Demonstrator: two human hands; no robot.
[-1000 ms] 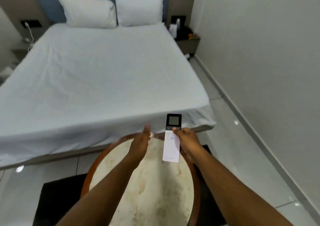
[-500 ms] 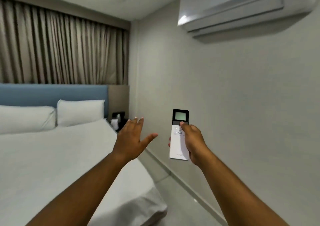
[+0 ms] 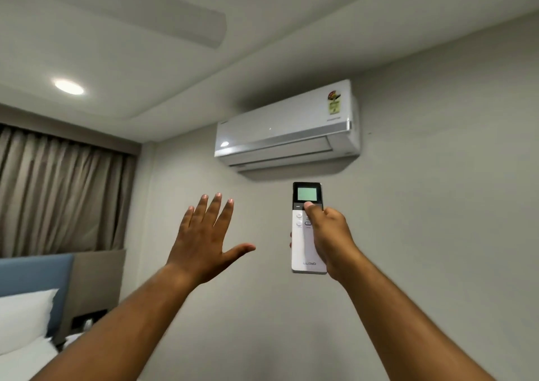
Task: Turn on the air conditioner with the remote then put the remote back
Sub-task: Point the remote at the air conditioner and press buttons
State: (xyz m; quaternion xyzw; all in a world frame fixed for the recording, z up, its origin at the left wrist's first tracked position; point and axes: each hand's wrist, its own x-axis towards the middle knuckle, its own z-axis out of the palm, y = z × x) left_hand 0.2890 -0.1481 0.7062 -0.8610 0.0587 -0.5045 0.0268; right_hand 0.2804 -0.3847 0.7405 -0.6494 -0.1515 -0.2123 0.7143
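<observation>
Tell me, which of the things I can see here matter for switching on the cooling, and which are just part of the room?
Part of the job:
remote, held in the right hand
air conditioner on the wall
left hand, open and empty

Just there:
curtain
ceiling light
headboard
pillow

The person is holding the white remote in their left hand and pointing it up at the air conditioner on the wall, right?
Not quite. The head view shows the remote in the right hand, thumb on its buttons. The left hand is open and empty. The rest is right: it points up at the air conditioner on the wall.
</observation>
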